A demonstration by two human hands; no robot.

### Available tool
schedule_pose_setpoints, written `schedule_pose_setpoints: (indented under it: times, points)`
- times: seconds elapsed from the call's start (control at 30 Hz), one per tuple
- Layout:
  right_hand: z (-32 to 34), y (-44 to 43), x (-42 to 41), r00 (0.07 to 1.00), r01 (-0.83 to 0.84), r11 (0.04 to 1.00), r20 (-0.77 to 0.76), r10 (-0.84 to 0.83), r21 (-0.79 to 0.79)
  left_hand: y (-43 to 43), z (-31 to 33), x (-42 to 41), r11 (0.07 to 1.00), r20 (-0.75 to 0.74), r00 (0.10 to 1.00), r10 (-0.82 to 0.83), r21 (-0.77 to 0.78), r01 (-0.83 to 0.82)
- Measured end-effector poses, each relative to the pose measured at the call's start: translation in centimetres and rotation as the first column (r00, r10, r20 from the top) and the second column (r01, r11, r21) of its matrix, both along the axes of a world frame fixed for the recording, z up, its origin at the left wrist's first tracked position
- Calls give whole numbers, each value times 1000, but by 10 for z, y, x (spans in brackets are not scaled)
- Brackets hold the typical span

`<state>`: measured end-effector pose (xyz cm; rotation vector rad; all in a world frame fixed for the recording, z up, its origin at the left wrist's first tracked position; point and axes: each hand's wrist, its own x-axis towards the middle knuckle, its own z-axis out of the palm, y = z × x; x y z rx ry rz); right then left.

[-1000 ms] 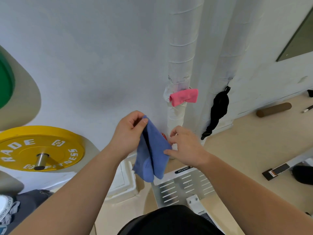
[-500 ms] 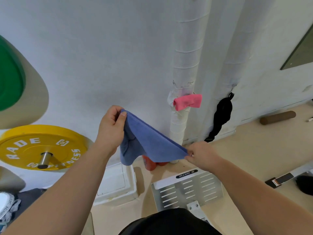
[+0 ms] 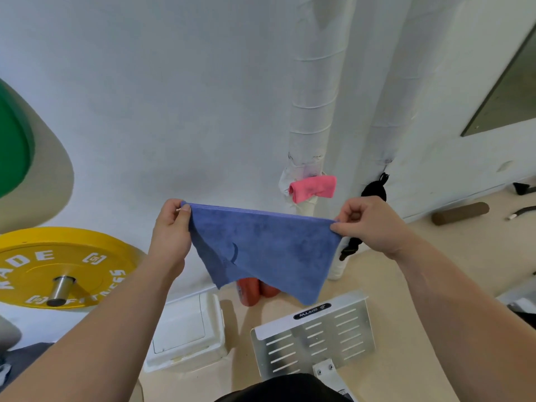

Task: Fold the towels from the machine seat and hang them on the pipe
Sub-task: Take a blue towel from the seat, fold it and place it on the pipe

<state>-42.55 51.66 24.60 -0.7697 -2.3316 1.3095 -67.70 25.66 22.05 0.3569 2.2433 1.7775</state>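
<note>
Both hands, left [image 3: 171,230] and right [image 3: 368,224], pinch a blue towel [image 3: 266,248] taut beside a yellow plate [image 3: 61,268] reading "FITNESS".

A white wall [image 3: 162,97] meets a beige floor [image 3: 435,285], with a yellow weight plate [image 3: 58,265] at left.

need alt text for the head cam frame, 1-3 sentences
Two hands, left and right, hold a blue towel stretched by its top corners in front of a white wall. Behind it, a pink towel hangs on a white pipe. A yellow weight plate sits at left, and a slotted metal plate lies on the floor below.
</note>
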Motion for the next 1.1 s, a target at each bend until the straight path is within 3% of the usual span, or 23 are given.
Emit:
schedule_pose_setpoints:
  times: [0.07, 0.17, 0.23, 0.4, 0.53, 0.67, 0.9, 1.0, 1.1]
  points:
    - [0, 4, 1, 997, 68, 997, -26, -67, 28, 5, 4, 1, 1000, -13, 1000, -20, 22, 20]
    - [6, 9, 0, 926, 259, 954, -243, -290, -151, 14, 11, 4, 995, -34, 997, -76, 69, 78]
    - [12, 10, -1, 883, 285, 920, -299, -361, -270, 21, 18, 8, 987, -35, 993, -109, 114, 112]
    - [16, 4, 3, 924, 312, 897, -121, -363, -312, 29, 25, 8, 990, 2, 995, -104, 101, 103]
    - [6, -13, 2, 901, 386, 842, -41, -431, -378, 32, 19, 16, 993, 54, 993, -104, 54, 101]
    - [3, -46, -11, 923, 306, 803, -48, -383, -512, 41, 17, 38, 989, 59, 988, -143, 44, 140]
    - [8, -97, -32, 965, 86, 798, -149, -215, -597, 51, 34, 89, 934, -55, 933, -355, 14, 356]
    - [4, -105, -34, 967, -15, 877, -230, -110, -480, 49, 40, 104, 919, -64, 919, -388, 48, 391]
    - [-2, -103, -30, 962, 30, 937, -243, -121, -348, 43, 39, 108, 904, -60, 903, -426, 18, 427]
